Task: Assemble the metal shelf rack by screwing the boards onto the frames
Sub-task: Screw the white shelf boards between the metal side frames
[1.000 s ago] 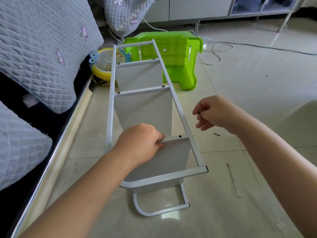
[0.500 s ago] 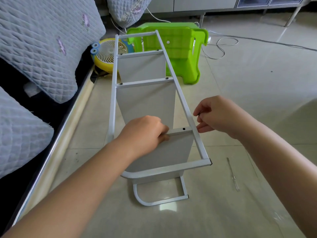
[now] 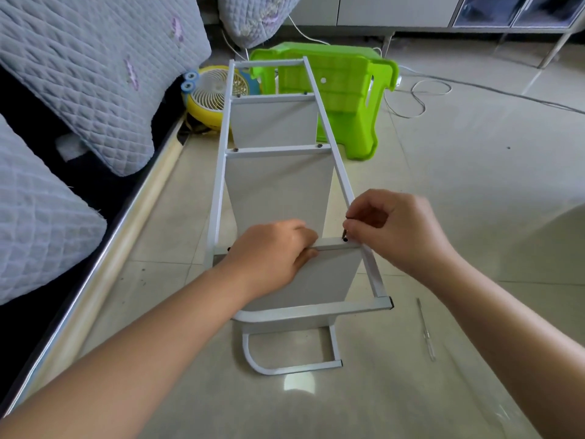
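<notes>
**Putting a screw into the nearest board**

The white metal rack [image 3: 278, 172] lies on its side on the tiled floor [image 3: 459, 191], in the middle of what we see, with its far end toward 12 o'clock. Its top frame [image 3: 329, 128] looks like a ladder. Two far boards [image 3: 273, 123] already have dark screws at both ends of their rungs. The nearest board [image 3: 319, 277] hangs under the rung close to us.

Our left hand [image 3: 272, 251] grips that rung, fingers curled over its edge, to keep the board lined up. Our right hand [image 3: 389, 226], at 3 o'clock from the left hand, pinches a small dark screw [image 3: 344, 233] between thumb and fingertips. The screw tip sits right at the hole at the rung's right end.

We think this is the step of starting the screw by hand. Next we need to keep it straight, twist it until it catches, and then tighten it.

A thin screwdriver [image 3: 425, 331] lies on the floor at 5 o'clock from the rack, near our right arm. A green plastic stool [image 3: 348, 99] and a yellow fan [image 3: 209, 96] sit past the rack's far end.
</notes>
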